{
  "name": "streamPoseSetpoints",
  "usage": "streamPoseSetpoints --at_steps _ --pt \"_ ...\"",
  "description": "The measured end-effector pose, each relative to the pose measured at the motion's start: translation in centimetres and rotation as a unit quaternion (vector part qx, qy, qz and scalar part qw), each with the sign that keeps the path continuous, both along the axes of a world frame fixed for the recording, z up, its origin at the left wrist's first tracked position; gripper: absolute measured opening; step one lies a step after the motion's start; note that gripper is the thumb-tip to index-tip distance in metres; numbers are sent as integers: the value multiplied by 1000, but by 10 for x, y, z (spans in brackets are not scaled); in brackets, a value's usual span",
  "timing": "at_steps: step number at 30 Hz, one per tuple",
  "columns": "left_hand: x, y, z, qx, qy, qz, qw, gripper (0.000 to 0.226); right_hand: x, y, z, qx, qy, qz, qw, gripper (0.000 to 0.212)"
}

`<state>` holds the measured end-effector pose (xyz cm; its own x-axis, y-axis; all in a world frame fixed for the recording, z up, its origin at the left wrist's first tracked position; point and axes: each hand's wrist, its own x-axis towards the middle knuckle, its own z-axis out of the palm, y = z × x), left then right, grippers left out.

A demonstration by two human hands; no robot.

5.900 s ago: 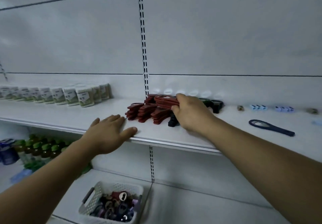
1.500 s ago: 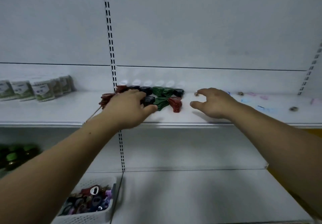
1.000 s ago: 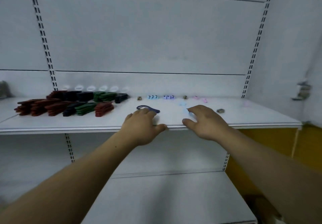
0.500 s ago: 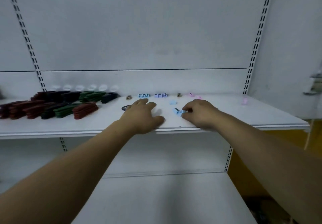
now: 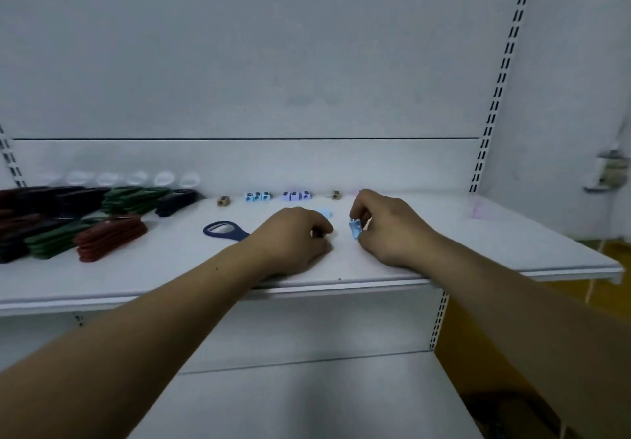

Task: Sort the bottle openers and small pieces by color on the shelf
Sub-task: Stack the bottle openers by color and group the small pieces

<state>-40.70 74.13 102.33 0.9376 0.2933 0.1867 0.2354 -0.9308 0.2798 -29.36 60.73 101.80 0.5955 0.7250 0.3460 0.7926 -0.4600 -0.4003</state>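
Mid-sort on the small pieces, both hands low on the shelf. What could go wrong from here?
1. The right hand only pinches the light blue piece at its fingertips; a slip could send it off the shelf.
2. The left hand sits over the navy bottle opener handle; pulling back may drag it along.

Right hand [image 5: 392, 230] pinches light-blue piece [image 5: 355, 228] — left hand [image 5: 290, 237] grips blue opener [image 5: 223, 230].

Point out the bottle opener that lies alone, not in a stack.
The dark blue opener, flat on the shelf just left of the left hand. The red, green and black ones sit in stacks further left.
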Motion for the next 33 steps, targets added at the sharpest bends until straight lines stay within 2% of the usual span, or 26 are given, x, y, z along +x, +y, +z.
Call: streamPoseSetpoints --at_steps 5,8,12,16,19,22,25,27,33 --pt "-10 5 -3 -63 -26 49 996 34 7 5 -3 -39 -32 79 996 14" --pt "-9 2 -3 -102 -41 68 992 41 7 1 -3 -37 3 109 993 22" --pt "-5 1 -5 -112 -38 81 990 51 6 4 1 -89 4 150 985 28" --pt "-5 -3 -4 -94 -14 76 993 66 16 21 12 -24 19 120 992 39" --pt "-2 -7 -1 -63 3 38 997 47 31 43 17 -94 -3 103 990 48" --pt "-3 -4 -1 -45 -16 34 998 31 30 55 13 -187 -32 106 976 42" --pt "-8 4 -2 -49 -28 41 998 28 27 51 13 -149 -34 103 983 30" --pt "-11 9 -3 -53 -35 47 997 28 26 42 14 -131 -13 110 985 30" --pt "-10 9 -4 -58 -31 54 996 33 24 20 16 -199 -23 102 974 29"
